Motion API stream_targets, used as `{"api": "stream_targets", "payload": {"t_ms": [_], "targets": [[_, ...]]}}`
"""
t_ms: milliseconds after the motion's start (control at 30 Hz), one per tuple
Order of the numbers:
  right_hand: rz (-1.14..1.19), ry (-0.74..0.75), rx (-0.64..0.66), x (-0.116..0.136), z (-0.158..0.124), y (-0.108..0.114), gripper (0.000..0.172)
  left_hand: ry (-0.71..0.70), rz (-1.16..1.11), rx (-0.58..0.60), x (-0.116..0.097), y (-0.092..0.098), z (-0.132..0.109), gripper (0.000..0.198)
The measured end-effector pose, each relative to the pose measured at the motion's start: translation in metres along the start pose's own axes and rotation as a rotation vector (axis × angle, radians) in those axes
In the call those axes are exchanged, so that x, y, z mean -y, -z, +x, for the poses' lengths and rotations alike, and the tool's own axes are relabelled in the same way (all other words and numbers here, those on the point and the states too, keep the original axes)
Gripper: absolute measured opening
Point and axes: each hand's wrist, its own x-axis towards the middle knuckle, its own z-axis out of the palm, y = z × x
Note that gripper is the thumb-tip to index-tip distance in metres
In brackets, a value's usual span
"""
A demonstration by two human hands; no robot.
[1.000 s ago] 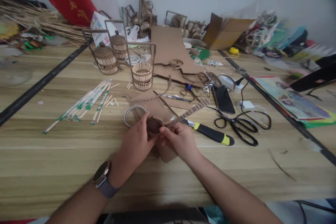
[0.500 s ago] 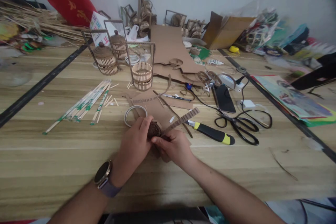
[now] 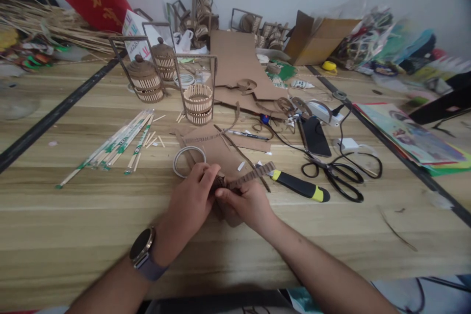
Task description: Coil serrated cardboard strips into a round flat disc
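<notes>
My left hand (image 3: 191, 198), with a watch at its wrist, is closed around a tight brown coil (image 3: 220, 183) of corrugated cardboard. From the coil a free cardboard strip (image 3: 255, 173) runs out to the right. My right hand (image 3: 252, 208) pinches this strip where it meets the coil, thumb on top; its other fingers are partly hidden underneath. Just beyond my left hand lies a roll of tape (image 3: 175, 163). A flat cardboard piece (image 3: 217, 149) rests under and ahead of the hands. To the right is a yellow-and-black utility knife (image 3: 300, 187).
Black scissors (image 3: 336, 176) and a phone (image 3: 315, 137) lie at right. A small stick-sided bucket (image 3: 198, 103) stands ahead, lidded ones (image 3: 145, 78) behind it. Packaged sticks (image 3: 117, 142) lie at left. A pen (image 3: 248, 135) and an open carton (image 3: 320, 41) are farther back.
The coil has tilted and is more covered by my fingers. The strip's free end has dropped slightly and drawn in toward my hands. Both hands keep their grip.
</notes>
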Motion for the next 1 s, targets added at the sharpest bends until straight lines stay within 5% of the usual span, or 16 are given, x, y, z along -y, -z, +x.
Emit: {"api": "stream_targets", "payload": {"t_ms": [167, 467, 700, 867, 1000], "targets": [[0.025, 0.010, 0.012, 0.006, -0.002, 0.001, 0.044, -0.005, 0.007, -0.040, -0.001, -0.003, 0.001, 0.050], [0.052, 0.086, -0.114, 0.008, 0.000, -0.001, 0.029, -0.040, -0.099, -0.163, -0.007, -0.011, -0.006, 0.078], [-0.051, 0.106, -0.123, 0.002, -0.004, -0.001, 0.032, -0.025, -0.130, -0.139, -0.003, -0.016, -0.005, 0.071], [-0.118, 0.206, -0.089, 0.000, -0.002, 0.000, 0.037, 0.033, -0.226, -0.140, 0.000, -0.002, 0.002, 0.056], [-0.279, 0.230, -0.108, -0.003, 0.003, -0.002, 0.027, 0.269, -0.354, -0.271, 0.012, 0.023, 0.012, 0.044]]}}
